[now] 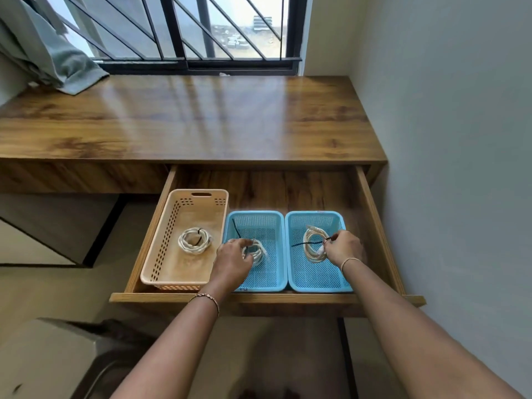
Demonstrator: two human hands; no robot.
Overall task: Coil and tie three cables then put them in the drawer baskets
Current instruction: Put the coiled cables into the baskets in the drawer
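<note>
An open wooden drawer [374,214] holds three baskets. A beige basket [172,272] on the left contains a coiled white cable [193,240] bound with a black tie. In the middle blue basket [270,280], my left hand [231,262] grips a second white coil [257,252], whose black tie sticks up behind it. In the right blue basket [313,279] lies a third white coil [313,244]; my right hand [344,247] pinches the end of its black tie [305,243], which runs across the coil.
The wooden desk top [187,119] stretches behind the drawer under a barred window [184,30]. A grey curtain [51,56] drapes onto its back left corner. A white wall [449,139] closes the right side. A dark chair [109,341] shows at lower left.
</note>
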